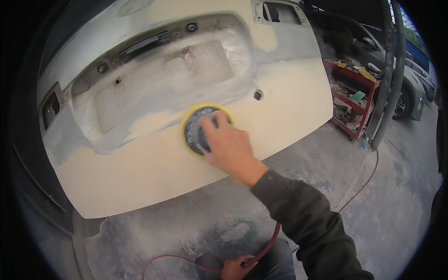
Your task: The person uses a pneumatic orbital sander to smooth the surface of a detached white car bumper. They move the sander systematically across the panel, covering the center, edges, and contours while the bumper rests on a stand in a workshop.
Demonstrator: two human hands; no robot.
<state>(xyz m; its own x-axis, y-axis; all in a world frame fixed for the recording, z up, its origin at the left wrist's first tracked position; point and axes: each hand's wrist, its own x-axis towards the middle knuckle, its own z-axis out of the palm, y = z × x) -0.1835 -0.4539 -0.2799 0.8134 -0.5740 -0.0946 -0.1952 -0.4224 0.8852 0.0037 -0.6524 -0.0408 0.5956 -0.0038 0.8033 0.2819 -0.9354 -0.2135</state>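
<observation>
My right hand point(228, 144) grips a round sander point(193, 130) from above, with its dark pad edged in yellow. The pad lies against the lower face of a large car tailgate point(289, 93), coloured cream with grey patches. Motion slightly blurs the fingers. Low in the view, by my legs, my left hand point(237, 268) is closed around a red hose point(268, 246). From there the hose rises and passes behind my right forearm; whether it joins the sander is hidden.
At the right stands a red shelved cart point(353, 95) loaded with supplies, beside dark upright posts point(388, 79). Parked cars point(410, 95) are behind it. A thin hose point(361, 186) runs along the stained concrete floor point(322, 158). The tailgate has a round hole point(258, 95).
</observation>
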